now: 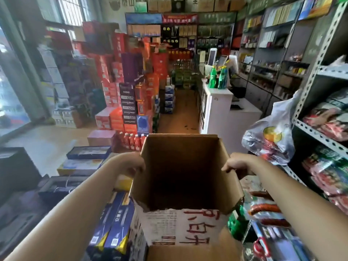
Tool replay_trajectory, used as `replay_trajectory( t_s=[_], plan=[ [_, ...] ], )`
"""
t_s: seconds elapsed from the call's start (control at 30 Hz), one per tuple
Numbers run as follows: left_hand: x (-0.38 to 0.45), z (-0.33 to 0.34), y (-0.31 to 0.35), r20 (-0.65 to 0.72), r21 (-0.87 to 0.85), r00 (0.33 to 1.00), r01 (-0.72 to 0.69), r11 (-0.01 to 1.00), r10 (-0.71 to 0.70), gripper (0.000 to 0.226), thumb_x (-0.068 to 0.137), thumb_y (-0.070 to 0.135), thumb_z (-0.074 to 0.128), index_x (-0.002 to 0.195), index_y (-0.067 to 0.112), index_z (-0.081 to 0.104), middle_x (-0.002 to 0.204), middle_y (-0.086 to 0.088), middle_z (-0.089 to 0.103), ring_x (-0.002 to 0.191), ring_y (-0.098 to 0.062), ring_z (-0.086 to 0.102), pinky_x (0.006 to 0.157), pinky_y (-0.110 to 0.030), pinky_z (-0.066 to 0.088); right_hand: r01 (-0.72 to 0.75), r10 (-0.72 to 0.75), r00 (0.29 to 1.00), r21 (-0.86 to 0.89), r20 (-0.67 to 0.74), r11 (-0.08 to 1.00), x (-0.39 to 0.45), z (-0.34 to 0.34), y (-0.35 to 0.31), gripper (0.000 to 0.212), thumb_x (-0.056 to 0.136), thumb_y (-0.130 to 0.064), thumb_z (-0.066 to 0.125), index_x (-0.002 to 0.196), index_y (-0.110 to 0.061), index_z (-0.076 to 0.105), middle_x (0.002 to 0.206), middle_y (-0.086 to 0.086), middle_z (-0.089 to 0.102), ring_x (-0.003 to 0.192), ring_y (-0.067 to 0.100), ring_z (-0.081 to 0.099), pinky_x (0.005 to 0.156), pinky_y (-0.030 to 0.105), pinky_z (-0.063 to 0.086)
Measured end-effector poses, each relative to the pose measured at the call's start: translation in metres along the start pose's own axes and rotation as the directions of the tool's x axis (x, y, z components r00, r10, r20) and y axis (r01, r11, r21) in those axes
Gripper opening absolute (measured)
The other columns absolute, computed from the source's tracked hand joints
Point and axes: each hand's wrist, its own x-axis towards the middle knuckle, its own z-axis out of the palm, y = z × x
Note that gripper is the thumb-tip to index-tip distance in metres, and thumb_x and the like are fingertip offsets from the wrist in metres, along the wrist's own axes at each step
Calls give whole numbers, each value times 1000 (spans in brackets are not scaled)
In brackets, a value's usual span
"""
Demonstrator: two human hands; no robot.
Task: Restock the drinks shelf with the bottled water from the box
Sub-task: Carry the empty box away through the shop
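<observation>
An open cardboard box [185, 178], its inside dark and no bottles visible in it, is held up in a shop aisle. Its left wall is gripped by the left hand [130, 163], its right wall by the right hand [238, 164]. Metal shelves [318, 132] of packaged goods are seen at right, stacked cartons [130, 87] at left.

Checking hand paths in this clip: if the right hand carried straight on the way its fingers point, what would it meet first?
The right hand already grips the cardboard box wall; pushing on leftward, it would enter the box's seemingly empty interior.
</observation>
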Motion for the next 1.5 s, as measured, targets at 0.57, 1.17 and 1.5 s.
replay_trajectory(
  t_s=[0.57,1.17,1.5],
  plan=[
    [417,-92,212,-24,10,998,54,998,-54,23,86,-5,51,108,2,55,106,-23,60,91,-33,63,88,-45,52,-13,14,999,-11,36,1000,444,-163,-166,10,89,-12,62,84,-4,60,101,18,58,77,30,61,59,32,55],
    [888,-217,415,-36,17,999,39,999,-38,27,85,-1,57,112,-1,59,116,-25,63,99,-38,66,85,-52,54,14,-13,1000,51,-4,999,913,-311,-358,12,87,-5,62,79,-4,53,83,16,53,64,27,55,59,32,52],
    [1146,-244,530,-190,-32,982,-24,999,18,28,83,-9,51,108,4,56,98,-24,65,78,-36,66,65,-49,58,53,-38,989,102,-144,993,1167,-389,-440,17,82,-3,66,91,-1,53,97,19,56,96,35,61,79,43,54]
  ],
)
